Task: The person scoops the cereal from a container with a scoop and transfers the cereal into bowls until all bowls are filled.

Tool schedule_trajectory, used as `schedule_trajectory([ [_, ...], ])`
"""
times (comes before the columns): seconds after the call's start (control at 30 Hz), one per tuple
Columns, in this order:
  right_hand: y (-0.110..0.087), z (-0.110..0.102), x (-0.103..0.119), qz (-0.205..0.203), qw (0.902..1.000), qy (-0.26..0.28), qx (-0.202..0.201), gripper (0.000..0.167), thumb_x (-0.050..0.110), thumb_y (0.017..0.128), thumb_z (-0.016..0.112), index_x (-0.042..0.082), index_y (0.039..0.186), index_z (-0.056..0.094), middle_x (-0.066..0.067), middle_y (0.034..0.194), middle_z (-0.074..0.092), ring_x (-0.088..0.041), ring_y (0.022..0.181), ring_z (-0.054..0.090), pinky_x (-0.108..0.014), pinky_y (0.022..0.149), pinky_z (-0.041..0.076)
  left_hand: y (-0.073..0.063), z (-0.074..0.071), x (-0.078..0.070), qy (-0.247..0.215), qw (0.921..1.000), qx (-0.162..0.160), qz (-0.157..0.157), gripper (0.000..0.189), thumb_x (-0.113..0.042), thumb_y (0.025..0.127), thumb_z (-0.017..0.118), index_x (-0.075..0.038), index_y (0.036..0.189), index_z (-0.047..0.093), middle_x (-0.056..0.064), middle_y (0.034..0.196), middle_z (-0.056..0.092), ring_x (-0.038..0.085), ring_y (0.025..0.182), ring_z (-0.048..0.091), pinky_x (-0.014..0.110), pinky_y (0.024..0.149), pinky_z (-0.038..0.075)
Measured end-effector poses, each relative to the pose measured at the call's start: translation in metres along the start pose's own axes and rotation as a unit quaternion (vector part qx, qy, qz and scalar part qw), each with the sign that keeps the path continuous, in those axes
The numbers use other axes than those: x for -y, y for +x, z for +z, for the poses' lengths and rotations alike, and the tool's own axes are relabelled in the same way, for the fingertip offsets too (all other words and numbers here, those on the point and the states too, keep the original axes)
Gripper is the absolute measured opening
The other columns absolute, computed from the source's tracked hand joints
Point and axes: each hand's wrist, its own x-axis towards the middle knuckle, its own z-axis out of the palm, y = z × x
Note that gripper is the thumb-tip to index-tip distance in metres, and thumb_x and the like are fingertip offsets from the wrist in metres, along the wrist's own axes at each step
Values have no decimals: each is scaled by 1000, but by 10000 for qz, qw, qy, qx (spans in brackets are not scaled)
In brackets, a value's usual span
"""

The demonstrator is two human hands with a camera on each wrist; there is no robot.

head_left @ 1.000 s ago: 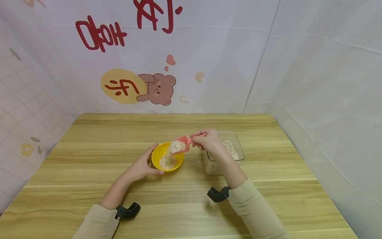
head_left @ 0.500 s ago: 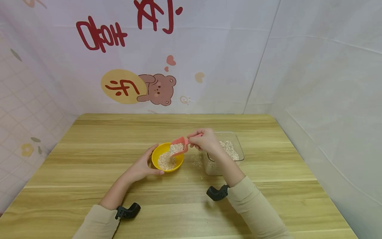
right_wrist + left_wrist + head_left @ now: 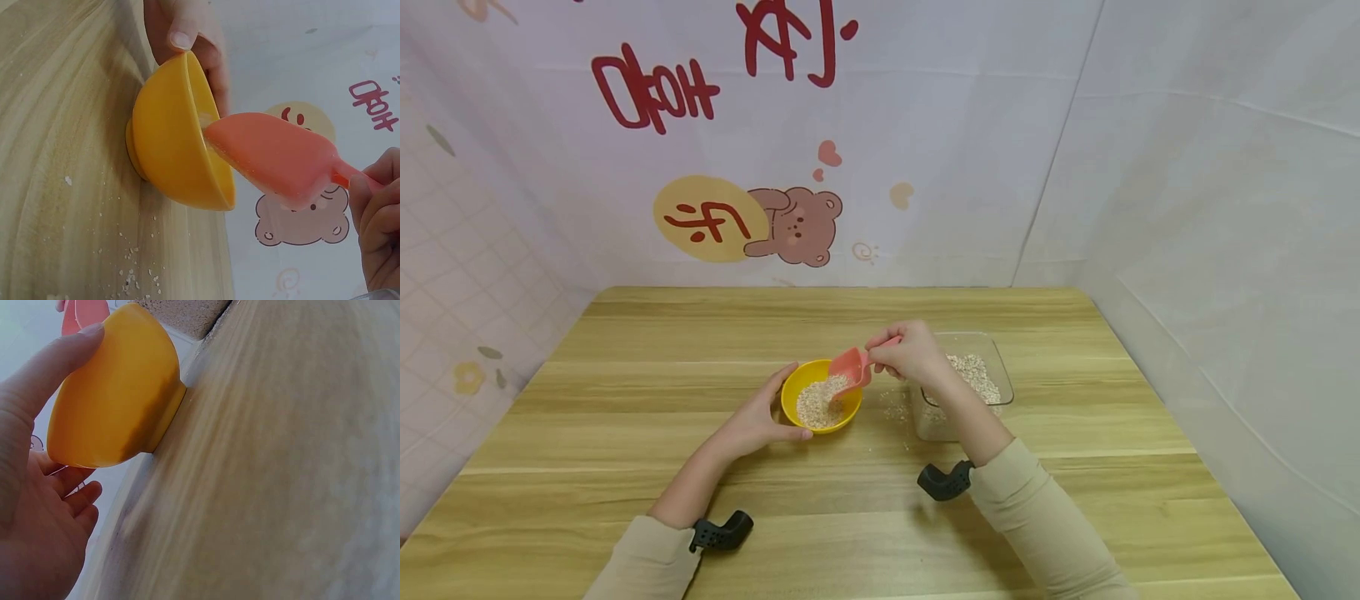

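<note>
A yellow bowl (image 3: 790, 408) stands upright on the table, part filled with oats (image 3: 817, 407). My left hand (image 3: 754, 423) grips the bowl's left side, thumb at the near rim and fingers round the far side. In my right hand (image 3: 910, 357) I hold the handle of a pink scoop (image 3: 275, 153). The scoop tilts down to the left over the bowl's right rim, and oats slide off its lip into the bowl. Under my right wrist sits a clear square container (image 3: 996, 367) of oats, partly hidden by the forearm.
Spilled oat flakes (image 3: 895, 405) lie between the bowl and the container on the wooden table (image 3: 820, 517). A printed white cloth wall (image 3: 940, 167) rises behind the table's far edge. Black wrist devices (image 3: 721, 531) sit on both forearms.
The scoop tips more steeply and its load of oats has shrunk, while the heap in the bowl has grown. My right hand has shifted slightly left; my left hand stays put.
</note>
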Motion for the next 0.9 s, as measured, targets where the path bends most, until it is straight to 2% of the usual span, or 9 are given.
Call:
schedule_trajectory([
  [0.2, 0, -1, 1, -129, 9997, -230, 7, 9, 1, 78, 66, 0, 85, 71, -13, 64, 64, -12, 44, 42, -22, 42, 32, -1, 0, 0, -38, 10000, -5, 25, 113, -28, 68, 88, -6, 152, 17, 17, 155, 19, 35, 140, 18, 57, 110, 11],
  [0.47, 1, -2, -1, -151, 9995, -262, 36, 10, -1, 77, 65, -1, 85, 70, -30, 77, 64, -11, 44, 42, -21, 42, 33, -1, 0, -2, -34, 10000, 0, -43, 112, -28, 68, 88, -6, 152, 17, 17, 155, 19, 35, 140, 19, 57, 110, 12],
  [0.9, -8, -7, -7, -152, 9997, 134, -166, 12, -1, 80, 67, -3, 91, 70, -19, 71, 65, -11, 43, 40, -21, 41, 32, -1, 1, -2, -156, 9999, 23, -31, 112, -25, 68, 88, -6, 153, 16, 16, 155, 21, 34, 139, 22, 55, 111, 13],
])
